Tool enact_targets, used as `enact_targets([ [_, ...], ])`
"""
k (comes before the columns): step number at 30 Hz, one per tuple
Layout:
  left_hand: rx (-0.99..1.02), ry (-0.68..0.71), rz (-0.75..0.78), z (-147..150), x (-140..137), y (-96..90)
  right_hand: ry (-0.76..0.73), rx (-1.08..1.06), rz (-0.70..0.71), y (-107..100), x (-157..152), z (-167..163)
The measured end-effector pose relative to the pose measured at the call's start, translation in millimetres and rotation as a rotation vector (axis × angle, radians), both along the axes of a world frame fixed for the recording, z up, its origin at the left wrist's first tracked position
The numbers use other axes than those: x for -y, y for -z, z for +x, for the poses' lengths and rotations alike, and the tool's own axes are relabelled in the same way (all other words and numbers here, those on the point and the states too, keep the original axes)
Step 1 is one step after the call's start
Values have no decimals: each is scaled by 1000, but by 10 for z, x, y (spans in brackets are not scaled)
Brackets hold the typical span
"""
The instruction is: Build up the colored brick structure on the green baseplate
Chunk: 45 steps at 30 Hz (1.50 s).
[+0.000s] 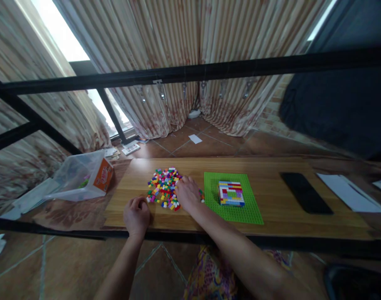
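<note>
A loose pile of small, many-coloured toy bricks (164, 187) lies on the wooden board. My right hand (189, 193) reaches into the pile's right side, fingers bent down together; whatever they pinch is hidden beneath them. Beside the pile's lower left, my left hand (136, 214) rests curled at the board's near edge, and I cannot see what is inside it. To the right of my right hand lies a green studded baseplate (253, 208). On it sits a low square build of bricks (231, 193) in white, red, yellow, purple and blue, with green showing at its middle.
A clear plastic box (81, 179) with an orange label stands left of the wooden board (184, 223). On the right are a dark flat slab (306, 193) and white paper (349, 191). A black metal bar (190, 74) crosses beyond the board, before the curtains.
</note>
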<state>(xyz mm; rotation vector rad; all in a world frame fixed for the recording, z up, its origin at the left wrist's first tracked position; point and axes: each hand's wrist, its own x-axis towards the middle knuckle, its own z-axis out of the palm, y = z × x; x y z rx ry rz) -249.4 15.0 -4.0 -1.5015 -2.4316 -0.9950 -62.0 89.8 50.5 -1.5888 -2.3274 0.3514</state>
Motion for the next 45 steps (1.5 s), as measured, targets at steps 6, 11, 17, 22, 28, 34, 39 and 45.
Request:
enact_targets([
  [6, -21, 3, 8, -10, -5, 2, 65, -566, -43, -166, 429, 482],
  [11, -22, 2, 5, -15, -16, 7, 321, -842, -152, -19, 766, 1314],
  [17, -15, -5, -3, -20, -28, -2, 630, -963, -114, 300, 744, 2072],
  [22, -11, -22, -19, -3, -27, -28, 644, -833, -61, 392, 624, 2165],
  [28, 10, -10, -9, 13, -32, -44, 662, -646, 20, 320, 572, 2076],
  [34, 35, -31, -4, 39, -28, -58, 625, -622, 63, 306, 551, 2033],
  [39, 27, -26, -2, 38, -26, -45, 601, -704, 22, 313, 544, 2027],
  [45, 37, -24, -23, 36, -25, -36, 617, -884, -54, 357, 520, 2056],
])
